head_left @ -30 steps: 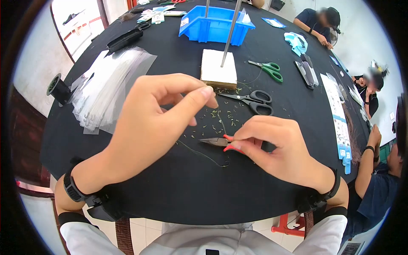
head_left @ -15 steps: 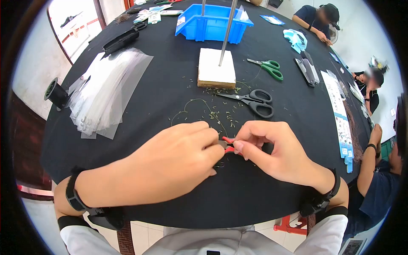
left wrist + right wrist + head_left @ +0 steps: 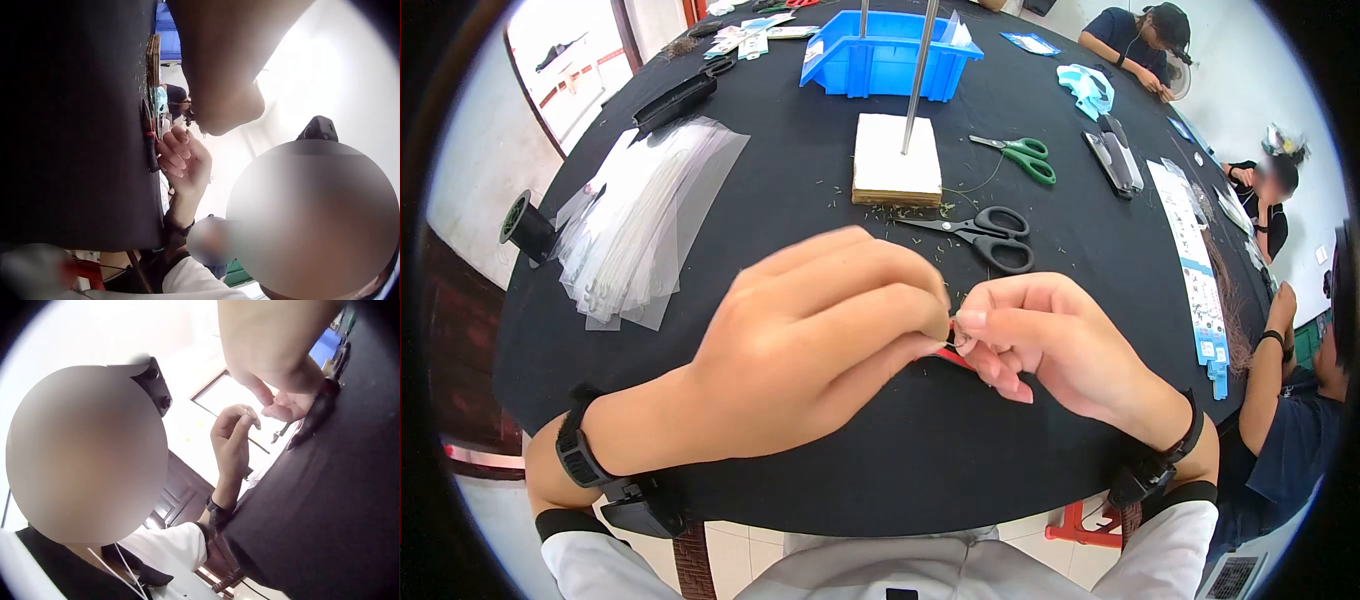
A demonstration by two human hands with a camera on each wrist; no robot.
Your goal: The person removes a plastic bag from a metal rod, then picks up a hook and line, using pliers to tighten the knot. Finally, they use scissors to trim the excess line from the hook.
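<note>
In the head view, the left hand point(image 3: 810, 350) pinches a thin line between thumb and fingertips, its back toward the camera. Close beside it, the right hand point(image 3: 1065, 345) holds thumb and forefinger together on the thin line, other fingers curled loosely. Red-handled pliers point(image 3: 955, 358) show partly below the fingertips; whether a hand touches them cannot be told. In the right wrist view, the left hand point(image 3: 231, 440) has a tiny pale thing at its fingertips. The left wrist view shows the right hand point(image 3: 187, 162) beside the pliers' dark handle point(image 3: 152, 157).
Black scissors point(image 3: 990, 238), green scissors point(image 3: 1025, 158) and a white-topped block point(image 3: 897, 155) with a metal rod lie ahead, before a blue bin point(image 3: 890, 60). Clear plastic sleeves point(image 3: 640, 220) and a spool point(image 3: 527, 228) are left; a stapler point(image 3: 1113, 158) is right. People sit beyond.
The left hand first came down to the pliers, then rose slightly and moved right, close to the right hand. The right hand has turned, showing more palm. The line's loop is no longer visible on the table.
</note>
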